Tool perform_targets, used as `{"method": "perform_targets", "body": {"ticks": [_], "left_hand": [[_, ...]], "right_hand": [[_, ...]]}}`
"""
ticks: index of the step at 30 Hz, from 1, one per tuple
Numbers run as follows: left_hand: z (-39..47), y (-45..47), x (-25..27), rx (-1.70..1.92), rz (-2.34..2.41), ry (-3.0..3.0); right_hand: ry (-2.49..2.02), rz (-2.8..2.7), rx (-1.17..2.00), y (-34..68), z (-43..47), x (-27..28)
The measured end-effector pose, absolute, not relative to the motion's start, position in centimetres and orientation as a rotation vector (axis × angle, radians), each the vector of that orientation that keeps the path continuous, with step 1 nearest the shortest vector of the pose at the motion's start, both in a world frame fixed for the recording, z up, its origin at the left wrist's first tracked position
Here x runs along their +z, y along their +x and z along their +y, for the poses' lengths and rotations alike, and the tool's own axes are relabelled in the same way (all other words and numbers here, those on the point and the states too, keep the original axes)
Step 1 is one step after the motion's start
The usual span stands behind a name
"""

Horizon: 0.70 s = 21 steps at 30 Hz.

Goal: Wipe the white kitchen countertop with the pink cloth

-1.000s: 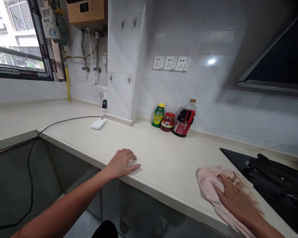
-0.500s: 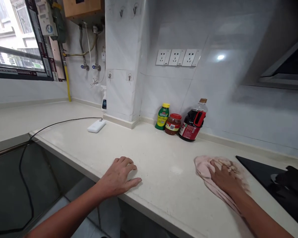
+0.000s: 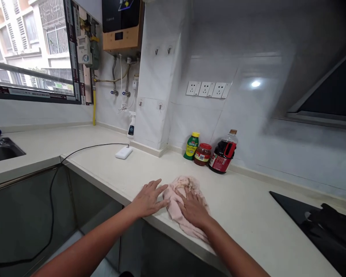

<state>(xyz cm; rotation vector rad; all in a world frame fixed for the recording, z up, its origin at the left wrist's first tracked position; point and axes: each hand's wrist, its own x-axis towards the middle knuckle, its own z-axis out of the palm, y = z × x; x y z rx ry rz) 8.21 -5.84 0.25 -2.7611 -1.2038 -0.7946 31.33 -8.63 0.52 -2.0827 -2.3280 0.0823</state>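
Note:
A pale pink cloth (image 3: 175, 209) with brownish smudges lies rumpled on the white countertop, near its front edge. On top of it my right hand (image 3: 193, 207) presses down flat, fingers spread and palm against the fabric. To the left of the cloth is my left hand (image 3: 150, 198), open with fingers apart, low over the counter's edge. Its fingertips come close to the cloth's left side, and I cannot tell whether they touch it. Nothing is held in the left hand.
Against the wall stand a green bottle (image 3: 191, 146), a red-lidded jar (image 3: 202, 154) and a large dark sauce bottle (image 3: 222, 154). A white box-shaped device (image 3: 123, 152) with a black cable lies left. A black cooktop (image 3: 294, 215) is right, a sink (image 3: 8, 149) far left.
My right hand has slid the cloth left across the counter, from beside the cooktop to close by my left hand. The view has shifted, bringing the sink into sight.

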Motion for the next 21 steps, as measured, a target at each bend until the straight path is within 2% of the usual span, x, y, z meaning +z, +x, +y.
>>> {"method": "perform_targets", "body": {"ticks": [5,8,11,15,21], "left_hand": [[-6.1,8.1,0.6,-0.728,-1.090,-2.774],[-6.1,8.0,0.6,-0.721,-1.058,-2.765],[-6.2,8.0,0.6,-0.726,-1.037,-2.781],[-6.4,8.0,0.7,-0.748,-1.024,-2.805],[-6.8,8.3,1.1,-0.737,-1.070,-2.834]], "right_hand": [[-1.905,-2.442,0.192,33.4,-16.1,0.6],[-1.803,-2.412,0.308,37.8,-19.1,-0.1],[-1.893,-2.262,0.259,43.3,-20.5,-1.5],[-2.107,-2.015,0.062,50.5,-19.3,-4.1],[-2.187,-1.832,-0.074,57.3,-12.0,-5.6]]}}
